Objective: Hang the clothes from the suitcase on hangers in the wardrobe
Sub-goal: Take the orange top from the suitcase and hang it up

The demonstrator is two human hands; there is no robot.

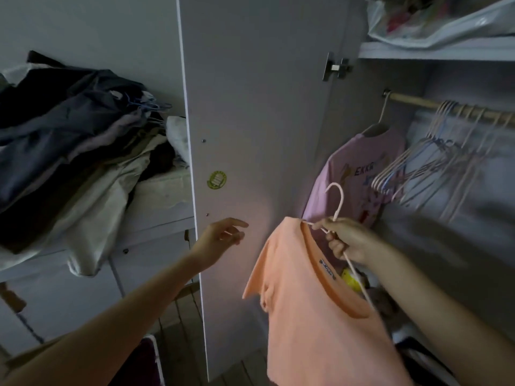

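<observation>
The peach-orange short-sleeved T-shirt [315, 310] is hanging on a thin pale pink wire hanger [338, 201], low in front of the open white wardrobe [459, 51], with the hanger's hook sticking up above the collar and pointing toward the wooden rail [412, 103]. The shirt's left edge is lying close against the inner face of the open white wardrobe door [250, 107], which is bearing a small round green sticker [216, 179]. On the rail, a lilac printed T-shirt [359, 168] is hanging at the far left end, just beside the cabinet wall, and a bunch of bare pale wire hangers [434, 162] is crowding further right; a short bare stretch of rail is showing between them.

The right hand [351, 240] is gripping the hanger at its neck, fingers curled tightly round the wire just under the hook, so the shirt is dangling directly below and left of the fist. The left hand [220, 238] is reaching forward with loosely spread fingers, holding nothing, just in front of the door and apart from the shirt.

Beyond the door's outer edge, a heap of dark and pale clothes [69, 151] is lying on a white unit. A plastic bag [440, 20] is sitting on the wardrobe's upper shelf.
</observation>
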